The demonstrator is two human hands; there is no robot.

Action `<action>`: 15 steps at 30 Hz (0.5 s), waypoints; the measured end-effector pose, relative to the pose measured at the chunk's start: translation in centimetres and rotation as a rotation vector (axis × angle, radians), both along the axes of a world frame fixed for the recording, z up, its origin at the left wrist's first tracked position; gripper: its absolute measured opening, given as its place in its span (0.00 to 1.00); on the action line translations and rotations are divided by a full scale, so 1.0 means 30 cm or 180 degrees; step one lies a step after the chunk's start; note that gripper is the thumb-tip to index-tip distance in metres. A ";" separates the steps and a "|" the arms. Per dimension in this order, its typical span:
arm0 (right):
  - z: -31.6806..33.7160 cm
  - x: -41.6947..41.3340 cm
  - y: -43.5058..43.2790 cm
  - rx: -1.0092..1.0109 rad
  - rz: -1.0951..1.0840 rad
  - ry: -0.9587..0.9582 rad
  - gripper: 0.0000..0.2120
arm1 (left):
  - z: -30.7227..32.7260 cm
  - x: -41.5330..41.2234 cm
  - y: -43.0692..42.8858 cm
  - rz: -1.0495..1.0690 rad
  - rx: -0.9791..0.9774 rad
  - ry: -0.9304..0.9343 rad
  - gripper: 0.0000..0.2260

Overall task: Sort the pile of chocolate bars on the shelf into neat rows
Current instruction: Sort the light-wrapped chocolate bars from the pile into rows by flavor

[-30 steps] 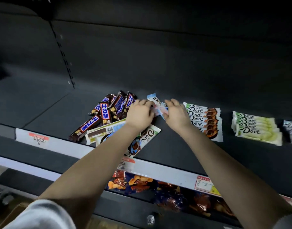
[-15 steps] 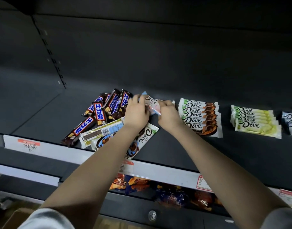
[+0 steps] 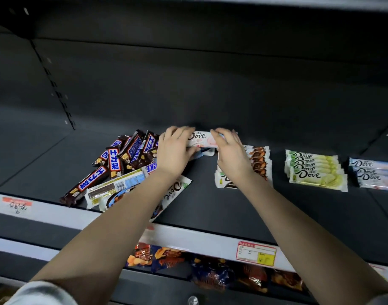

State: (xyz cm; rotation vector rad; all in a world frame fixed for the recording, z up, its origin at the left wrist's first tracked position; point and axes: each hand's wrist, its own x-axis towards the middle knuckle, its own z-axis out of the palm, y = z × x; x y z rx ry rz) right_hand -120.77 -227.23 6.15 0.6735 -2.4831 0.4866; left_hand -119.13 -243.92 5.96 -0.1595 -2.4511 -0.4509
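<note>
**Two hands, one pink bar**

The left hand (image 3: 174, 150) and right hand (image 3: 229, 153) each pinch one end of the pink Dove bar (image 3: 200, 139), fingers curled over its far edge. They hold it level near the back of the shelf (image 3: 210, 205) (logo facing up). At nine o'clock from the left hand lies the jumbled Snickers pile (image 3: 127, 155), and loose Dove bars (image 3: 177, 190) lie at six under that forearm. At three o'clock from the right hand sit the brown Dove row (image 3: 258, 160), the green Dove row (image 3: 314, 172) and the pale blue Dove row (image 3: 373, 175).
</note>
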 end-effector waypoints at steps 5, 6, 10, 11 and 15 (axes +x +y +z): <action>0.006 -0.008 0.168 0.0157 -0.0266 0.0167 0.30 | 0.033 -0.028 0.155 -0.0360 0.0275 -0.0023 0.20; 0.008 -0.009 0.210 0.0177 -0.0320 0.0201 0.30 | 0.037 -0.032 0.196 -0.0467 0.0393 -0.0057 0.20; 0.011 0.007 0.385 0.0099 -0.0443 0.0575 0.26 | 0.044 -0.041 0.371 -0.0766 0.0567 -0.0125 0.21; 0.010 0.013 0.427 0.0072 -0.0493 0.0615 0.26 | 0.043 -0.043 0.417 -0.0835 0.0574 -0.0149 0.21; -0.005 0.036 0.607 -0.0016 -0.0659 0.0450 0.24 | 0.031 -0.049 0.595 -0.1158 0.0455 -0.0164 0.22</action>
